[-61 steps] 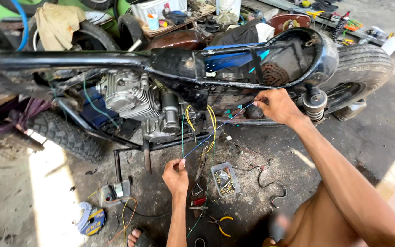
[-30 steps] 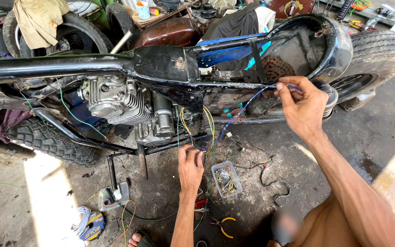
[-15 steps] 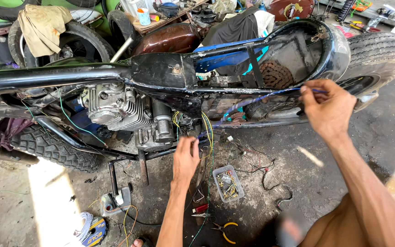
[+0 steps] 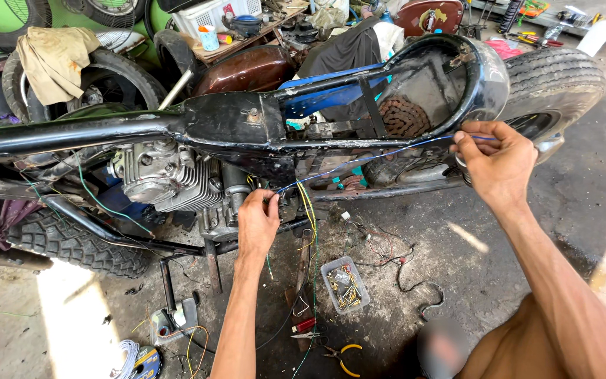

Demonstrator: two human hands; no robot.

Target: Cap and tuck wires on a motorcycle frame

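The right hand (image 4: 501,163) is pinching the far end of a thin blue wire (image 4: 380,156) between thumb and fingertips, holding it beside the rear tyre (image 4: 559,77) of a stripped motorcycle frame (image 4: 233,121). The wire is running taut between the two hands, slanting down along the frame's lower rail to the left hand (image 4: 257,223). The left hand is closing its fingers around the wire's near end, just beside a bundle of yellow and green wires (image 4: 308,203) hanging from the frame. Whether the left fingertips are gripping only the blue wire or the bundle too cannot be told.

Just left of the left hand, the engine (image 4: 159,175) is sitting in the frame, its finned cylinder facing the camera. Below and between the hands, a small clear plastic tray (image 4: 345,283) of connectors is lying on the concrete floor (image 4: 415,231), with loose dark and red wiring (image 4: 387,253) spread just beside it. Nearer the person than the left hand, yellow-handled pliers (image 4: 341,353) are resting on the floor — well apart from both hands. Under the left forearm's outer side, a front tyre (image 4: 71,242) is lying low on the floor. A drive chain (image 4: 402,116) is showing inside the rear fender — between the hands and above the wire.
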